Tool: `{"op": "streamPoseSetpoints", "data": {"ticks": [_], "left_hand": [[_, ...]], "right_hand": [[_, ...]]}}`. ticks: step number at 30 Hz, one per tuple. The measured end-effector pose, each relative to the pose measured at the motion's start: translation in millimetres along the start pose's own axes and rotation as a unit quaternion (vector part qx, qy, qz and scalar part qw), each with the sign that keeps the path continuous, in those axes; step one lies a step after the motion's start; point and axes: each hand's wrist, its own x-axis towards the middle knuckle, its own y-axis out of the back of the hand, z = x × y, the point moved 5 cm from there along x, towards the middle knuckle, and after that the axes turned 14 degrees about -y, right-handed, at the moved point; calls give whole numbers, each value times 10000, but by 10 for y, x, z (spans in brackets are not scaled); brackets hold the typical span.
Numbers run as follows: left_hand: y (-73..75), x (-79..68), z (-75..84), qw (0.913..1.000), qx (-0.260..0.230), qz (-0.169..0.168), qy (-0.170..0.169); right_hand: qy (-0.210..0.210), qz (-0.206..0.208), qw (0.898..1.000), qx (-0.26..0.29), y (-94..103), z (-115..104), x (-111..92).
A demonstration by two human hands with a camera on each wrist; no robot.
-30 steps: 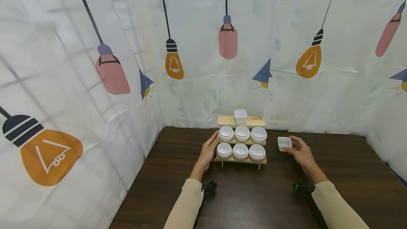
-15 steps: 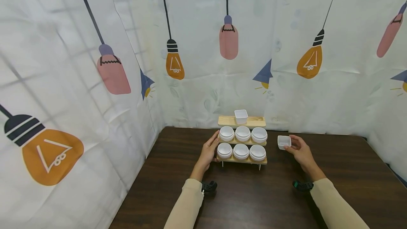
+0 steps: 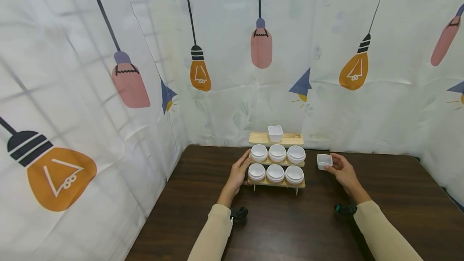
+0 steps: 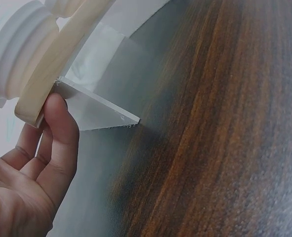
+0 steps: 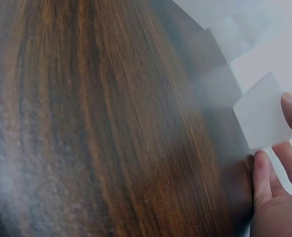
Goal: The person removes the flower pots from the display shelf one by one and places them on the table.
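A three-tier wooden display stand [image 3: 292, 139] with clear legs stands near the back of the table. Its two lower tiers carry several round white cups [image 3: 275, 173], and a square white cup [image 3: 275, 133] sits on the top tier. My left hand [image 3: 236, 174] grips the stand's left end; in the left wrist view, fingertips press against the end of a wooden shelf [image 4: 62, 64]. To the right of the stand, my right hand [image 3: 344, 176] holds another small square white cup [image 3: 324, 162] between thumb and fingers. The right wrist view shows that cup [image 5: 264, 113] from the side, tilted in that picture.
The dark wood-grain table [image 3: 286, 228] extends around the stand and both arms. A white curtain [image 3: 224, 116] printed with hanging lamps and bulbs closes off the back and left. Each wrist wears a black band [image 3: 239, 213].
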Motion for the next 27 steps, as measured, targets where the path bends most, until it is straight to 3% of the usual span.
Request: {"op": "streamPoseSetpoints", "data": {"ticks": [14,27], "left_hand": [[5,4,-3,10000,37,28,-29],[-2,5,-7,10000,13,26,0]], "right_hand": [[-90,-369,9993,-65,9,27,56],[-166,-421,9987,-251,9,32,70]]}}
